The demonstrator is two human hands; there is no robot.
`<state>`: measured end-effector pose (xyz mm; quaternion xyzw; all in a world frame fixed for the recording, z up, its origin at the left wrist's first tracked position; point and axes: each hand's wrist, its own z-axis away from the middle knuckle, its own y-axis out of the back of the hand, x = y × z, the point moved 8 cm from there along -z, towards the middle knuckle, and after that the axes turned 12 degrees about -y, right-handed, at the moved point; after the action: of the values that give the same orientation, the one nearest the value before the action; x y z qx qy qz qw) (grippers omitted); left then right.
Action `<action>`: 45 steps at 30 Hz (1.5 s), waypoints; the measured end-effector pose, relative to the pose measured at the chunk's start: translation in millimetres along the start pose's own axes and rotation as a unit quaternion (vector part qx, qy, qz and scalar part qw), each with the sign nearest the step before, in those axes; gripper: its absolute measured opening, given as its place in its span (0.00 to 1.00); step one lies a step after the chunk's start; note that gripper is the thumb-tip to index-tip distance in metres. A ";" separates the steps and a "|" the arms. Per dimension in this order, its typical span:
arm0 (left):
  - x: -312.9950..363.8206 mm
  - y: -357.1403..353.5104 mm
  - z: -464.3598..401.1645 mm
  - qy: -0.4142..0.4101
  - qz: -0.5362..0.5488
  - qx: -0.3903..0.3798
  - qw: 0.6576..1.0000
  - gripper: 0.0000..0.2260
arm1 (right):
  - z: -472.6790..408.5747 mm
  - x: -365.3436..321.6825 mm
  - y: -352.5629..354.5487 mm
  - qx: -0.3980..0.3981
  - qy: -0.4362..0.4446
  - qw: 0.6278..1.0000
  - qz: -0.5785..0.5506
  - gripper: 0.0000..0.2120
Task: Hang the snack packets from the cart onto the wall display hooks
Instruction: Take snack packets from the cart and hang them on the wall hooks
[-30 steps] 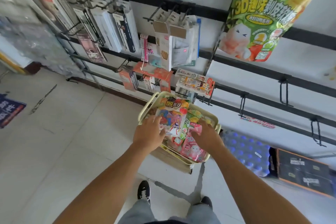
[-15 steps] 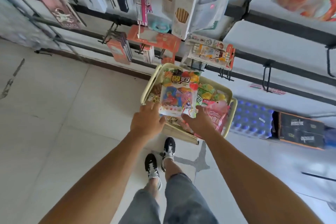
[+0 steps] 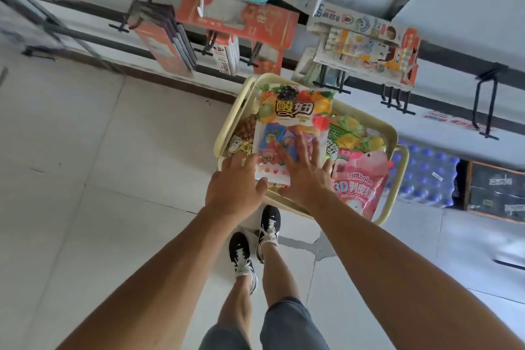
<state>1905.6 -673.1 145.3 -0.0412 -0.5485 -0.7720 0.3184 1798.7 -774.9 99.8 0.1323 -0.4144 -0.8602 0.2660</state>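
Cream plastic forms the cart (image 3: 227,122), which stands on the pale tiled floor (image 3: 85,179) just below the wall display and is heaped with snack packets. In the head view, the left hand (image 3: 235,187) grips the lower left corner of a fruit-printed packet (image 3: 292,119), thumb curled over its bottom edge. The right hand (image 3: 305,173) lies flat on the same packet's lower half, fingers straight and spread, pressing it. This packet lies on top of the heap. A pink packet (image 3: 360,185) sits just beside the right hand, overhanging the cart's near rim, and a green packet (image 3: 352,133) lies behind it. Black hooks (image 3: 487,102) jut from the wall rail at right, well apart from both hands. Black shoes (image 3: 241,253) stand near the cart.
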 end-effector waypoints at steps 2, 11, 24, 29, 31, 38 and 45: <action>-1.8 -1.9 -5.0 0.000 0.003 0.005 1.000 0.23 | -8.9 1.5 -6.9 0.017 -0.006 1.000 0.014 0.47; -3.1 -3.3 8.4 0.007 0.022 0.014 1.000 0.22 | 10.9 1.4 2.8 0.081 -0.002 0.996 0.025 0.37; 10.5 19.6 64.6 0.120 0.427 0.044 0.895 0.23 | 155.3 2.8 33.6 0.228 0.013 0.974 -0.008 0.45; 50.2 31.6 95.1 0.100 0.619 0.016 0.779 0.19 | 221.3 0.2 52.0 0.304 0.044 0.952 -0.004 0.47; 62.1 42.7 104.4 0.083 0.625 0.036 0.776 0.16 | 238.8 3.9 58.9 0.313 0.047 0.948 -0.011 0.46; 117.5 87.7 110.9 0.000 0.595 0.078 0.800 0.15 | 277.9 37.1 93.8 0.334 0.027 0.941 -0.053 0.47; 193.8 124.8 117.5 -0.099 0.545 0.088 0.828 0.11 | 331.3 111.4 117.6 0.335 0.081 0.928 -0.144 0.35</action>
<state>1785.2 -681.4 374.2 -0.3816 -0.5310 -0.4134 0.6336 1599.5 -685.8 397.0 0.3407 -0.6326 -0.6864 0.1121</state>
